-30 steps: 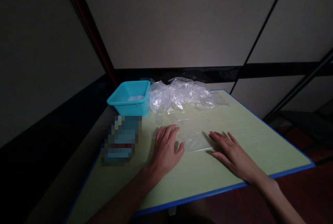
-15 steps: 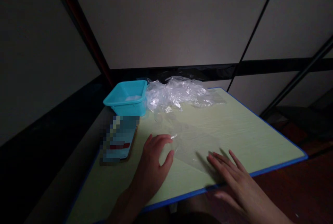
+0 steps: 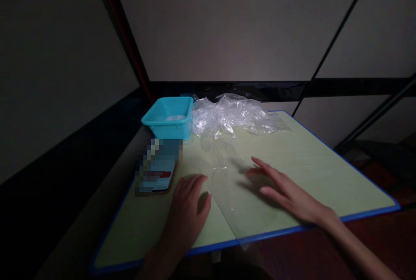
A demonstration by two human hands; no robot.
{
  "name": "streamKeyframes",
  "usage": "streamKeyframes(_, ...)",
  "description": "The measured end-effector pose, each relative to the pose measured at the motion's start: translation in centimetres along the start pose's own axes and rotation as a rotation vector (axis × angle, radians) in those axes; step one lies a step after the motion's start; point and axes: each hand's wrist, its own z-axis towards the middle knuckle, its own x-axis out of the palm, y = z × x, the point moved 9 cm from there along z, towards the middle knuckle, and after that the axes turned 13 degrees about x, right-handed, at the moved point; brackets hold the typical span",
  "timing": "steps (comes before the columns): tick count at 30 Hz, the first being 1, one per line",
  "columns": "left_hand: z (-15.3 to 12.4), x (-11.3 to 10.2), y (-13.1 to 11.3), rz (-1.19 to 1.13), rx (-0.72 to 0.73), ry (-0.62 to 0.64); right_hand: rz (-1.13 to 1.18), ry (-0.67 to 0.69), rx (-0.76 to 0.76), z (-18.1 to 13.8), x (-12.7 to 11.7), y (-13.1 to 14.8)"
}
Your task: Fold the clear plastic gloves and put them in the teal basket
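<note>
A thin clear plastic bag (image 3: 229,197) lies flat on the table between my hands, its near corner reaching over the blue front edge. To its left, my left hand (image 3: 190,204) rests low with curved fingers and the thumb apart, fingertips close to the bag's side; nothing shows in its grasp. My right hand (image 3: 282,189) hovers over the table on the other side, fingers stretched and thumb spread, holding nothing. Whether the left fingertips touch the film is hard to see.
A crumpled heap of clear plastic bags (image 3: 234,115) lies along the back of the table (image 3: 312,171). Beside it stands a turquoise basket (image 3: 170,130) with something pale inside. A phone-like object (image 3: 162,167), partly pixelated, lies at the left edge. Panels rise behind.
My right hand has moved up and left, off the front edge and over the table. The bag now lies narrower and points toward me. The view has shifted slightly.
</note>
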Motion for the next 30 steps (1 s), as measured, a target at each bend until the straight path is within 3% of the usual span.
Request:
streamKeyframes(3,-0.1,-0.3,0.9,0.004,-0.043,-0.033,0.032,-0.024,0.064,2.4,-0.5,-2.6)
streamKeyframes(6,-0.2,-0.3,1.0,-0.04,-0.057,-0.038,0.01,-0.029,0.033,2.1,-0.1,-2.8)
streamKeyframes(14,-0.5,0.5,1.2,-0.101,-0.091,0.023,-0.131,0.035,-0.133,-2.5,1.7,-1.3)
streamKeyframes(21,-0.8,1.0,1.2,-0.118,-0.1,0.074,-0.042,0.212,-0.294,-4.4,2.2,3.0)
streamKeyframes(23,-0.8,1.0,1.2,-0.128,-0.105,0.082,-0.01,0.196,-0.277,-3.4,1.5,2.7)
streamKeyframes(27,-0.8,1.3,1.5,-0.147,-0.134,0.12,-0.009,0.042,-0.126,0.9,-0.1,-0.4)
streamKeyframes(30,-0.7,1.8,1.4,-0.149,-0.138,0.175,-0.01,0.056,-0.124,3.2,0.5,-1.7)
